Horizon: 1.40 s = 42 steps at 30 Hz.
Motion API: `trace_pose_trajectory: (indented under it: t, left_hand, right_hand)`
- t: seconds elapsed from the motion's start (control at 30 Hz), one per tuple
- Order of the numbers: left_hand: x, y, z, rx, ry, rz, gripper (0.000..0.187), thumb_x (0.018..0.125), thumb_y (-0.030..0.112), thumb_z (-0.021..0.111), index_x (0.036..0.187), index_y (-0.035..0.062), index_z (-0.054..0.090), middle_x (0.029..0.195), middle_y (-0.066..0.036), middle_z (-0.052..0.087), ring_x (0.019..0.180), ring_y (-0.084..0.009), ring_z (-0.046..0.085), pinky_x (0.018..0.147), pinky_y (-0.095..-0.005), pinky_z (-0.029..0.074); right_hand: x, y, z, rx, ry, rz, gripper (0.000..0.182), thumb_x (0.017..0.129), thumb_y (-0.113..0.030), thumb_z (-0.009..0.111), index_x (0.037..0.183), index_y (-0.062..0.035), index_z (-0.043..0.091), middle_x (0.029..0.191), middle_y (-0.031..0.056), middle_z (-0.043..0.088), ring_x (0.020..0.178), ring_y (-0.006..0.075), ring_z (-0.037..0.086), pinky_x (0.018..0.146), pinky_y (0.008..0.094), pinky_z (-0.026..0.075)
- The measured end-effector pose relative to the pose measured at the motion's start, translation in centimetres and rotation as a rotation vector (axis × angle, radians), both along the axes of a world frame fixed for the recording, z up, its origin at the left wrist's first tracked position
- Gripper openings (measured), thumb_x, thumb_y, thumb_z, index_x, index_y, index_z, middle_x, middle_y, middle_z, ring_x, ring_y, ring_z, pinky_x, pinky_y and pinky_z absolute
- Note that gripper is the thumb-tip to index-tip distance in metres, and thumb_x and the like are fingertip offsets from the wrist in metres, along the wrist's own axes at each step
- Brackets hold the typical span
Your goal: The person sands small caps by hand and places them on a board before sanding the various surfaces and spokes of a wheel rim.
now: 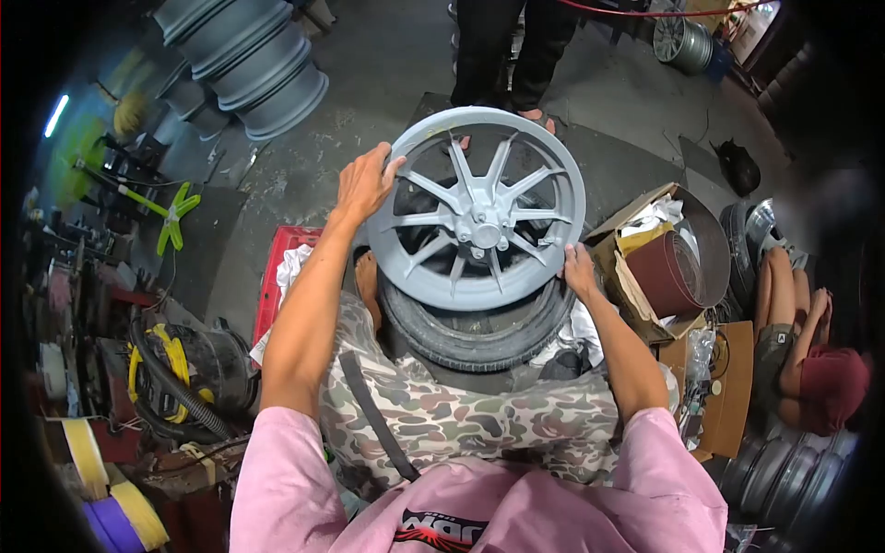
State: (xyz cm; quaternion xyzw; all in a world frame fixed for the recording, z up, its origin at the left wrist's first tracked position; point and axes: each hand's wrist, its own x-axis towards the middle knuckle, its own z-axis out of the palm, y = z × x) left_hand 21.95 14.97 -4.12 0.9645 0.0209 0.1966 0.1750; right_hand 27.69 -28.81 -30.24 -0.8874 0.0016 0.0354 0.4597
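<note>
Your left grip (366, 182) is pinching the outer edge of the grey wheel (487, 234) on its far-left side, and your right grip (579, 269) is pinching the same edge lower down on the right, though the fingers underneath are mostly hiding from view. The wheel is sitting over the black tire (464, 355), covering its far part; whether the two are touching, you cannot tell from here. With your hands holding at roughly opposite points, the wheel is probably depending on both: should one pinch be slipping on the smooth rim, it could be swinging about the other hand. Your own bare foot (367, 279) is standing just left of the tire, so a drop on that side could be hurting it. If the wheel were coming down unevenly, its edge could be trapping your right fingertips against the tire. Right of the tire, a cardboard box (609, 269) is holding a brown roll (666, 275), where a wide swing could be knocking it. Beyond the tire, a person in dark trousers (498, 51) is standing close, so a forward slide could be reaching those feet.
</note>
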Motion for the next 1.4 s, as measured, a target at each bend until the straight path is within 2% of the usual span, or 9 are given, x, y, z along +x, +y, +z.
trace_pose_trajectory:
  t: [0.07, 0.2, 0.37, 0.67, 0.97, 1.1, 1.17, 1.27, 1.4]
  left_hand:
    - [0.1, 0.7, 0.0, -0.055, 0.059, 0.081, 0.037, 0.095, 0.041, 0.062, 0.101, 0.0048, 0.061, 0.090, -0.023, 0.068, 0.090, -0.0466, 0.064, 0.075, -0.0528, 0.049]
    - [0.0, 4.7, -5.6, -0.160, 0.270, 0.126, 0.044, 0.093, 0.045, 0.064, 0.091, 0.0012, 0.066, 0.088, -0.026, 0.068, 0.088, -0.0456, 0.065, 0.077, -0.0510, 0.049]
    - [-1.5, 5.0, -12.3, -0.291, 0.408, 0.128, 0.046, 0.095, 0.041, 0.057, 0.087, -0.0028, 0.068, 0.093, -0.029, 0.067, 0.093, -0.0460, 0.065, 0.082, -0.0513, 0.048]
    - [-1.4, 5.2, -17.2, -0.237, 0.527, 0.167, 0.041, 0.098, 0.035, 0.046, 0.109, 0.0010, 0.066, 0.113, -0.029, 0.065, 0.114, -0.0487, 0.059, 0.098, -0.0518, 0.046]
    - [-1.9, 4.1, -14.1, -0.580, 0.730, 0.264, 0.049, 0.097, 0.041, 0.050, 0.114, -0.0024, 0.067, 0.106, -0.025, 0.070, 0.095, -0.0362, 0.070, 0.086, -0.0451, 0.054]
    - [-1.6, 6.6, -17.1, -0.590, 0.634, 0.191, 0.049, 0.097, 0.041, 0.053, 0.114, -0.0035, 0.066, 0.105, -0.024, 0.071, 0.093, -0.0341, 0.070, 0.085, -0.0437, 0.054]
    - [-2.1, 5.4, -14.3, -0.724, 0.663, 0.201, 0.044, 0.101, 0.036, 0.051, 0.116, -0.0030, 0.066, 0.093, -0.011, 0.068, 0.079, -0.0170, 0.065, 0.063, -0.0319, 0.052]
    - [-0.7, 7.1, -15.8, -0.407, 0.399, 0.086, 0.048, 0.101, 0.041, 0.053, 0.119, -0.0018, 0.066, 0.100, -0.012, 0.070, 0.089, -0.0191, 0.066, 0.078, -0.0322, 0.052]
    - [-1.5, 2.9, -7.3, -0.613, 0.340, 0.001, 0.053, 0.102, 0.045, 0.051, 0.121, -0.0020, 0.066, 0.107, -0.013, 0.070, 0.101, -0.0222, 0.065, 0.090, -0.0341, 0.049]
  right_hand:
    - [-0.8, -0.2, 5.1, -0.116, -0.229, 0.038, 0.038, 0.103, -0.033, 0.047, 0.100, 0.0039, 0.055, 0.088, 0.0264, 0.064, 0.085, 0.0394, 0.065, 0.079, 0.0467, 0.048]
    - [-1.0, -0.2, 13.0, -0.176, -0.119, 0.019, 0.040, 0.100, -0.036, 0.050, 0.102, 0.0013, 0.066, 0.095, 0.0289, 0.068, 0.096, 0.0476, 0.064, 0.083, 0.0505, 0.048]
    - [-0.8, -1.2, 13.0, -0.281, -0.020, 0.025, 0.043, 0.098, -0.039, 0.052, 0.100, 0.0004, 0.068, 0.095, 0.0290, 0.068, 0.097, 0.0479, 0.064, 0.084, 0.0516, 0.048]
    - [-1.9, -0.7, 10.4, -0.305, -0.014, 0.012, 0.040, 0.098, -0.036, 0.055, 0.100, 0.0024, 0.065, 0.094, 0.0305, 0.067, 0.093, 0.0473, 0.065, 0.081, 0.0493, 0.049]
    - [-1.2, -1.0, 11.8, -0.453, 0.066, 0.127, 0.044, 0.091, -0.036, 0.063, 0.111, 0.0028, 0.064, 0.110, 0.0291, 0.067, 0.108, 0.0466, 0.063, 0.093, 0.0522, 0.049]
    - [-1.5, -1.6, 14.4, -0.596, 0.049, 0.276, 0.044, 0.089, -0.034, 0.066, 0.116, 0.0008, 0.064, 0.110, 0.0286, 0.067, 0.108, 0.0449, 0.063, 0.094, 0.0510, 0.050]
    - [-0.5, -2.8, 15.7, -0.549, -0.112, 0.323, 0.042, 0.089, -0.032, 0.066, 0.118, -0.0014, 0.065, 0.109, 0.0254, 0.069, 0.104, 0.0415, 0.066, 0.092, 0.0473, 0.052]
    - [-1.8, -2.3, 23.2, -0.312, -0.257, 0.202, 0.039, 0.091, -0.030, 0.065, 0.117, -0.0013, 0.066, 0.104, 0.0229, 0.071, 0.098, 0.0373, 0.068, 0.088, 0.0438, 0.052]
    - [-7.3, -2.3, 31.4, -0.165, -0.248, 0.110, 0.032, 0.093, -0.025, 0.063, 0.113, 0.0006, 0.068, 0.095, 0.0208, 0.071, 0.089, 0.0321, 0.069, 0.083, 0.0375, 0.051]
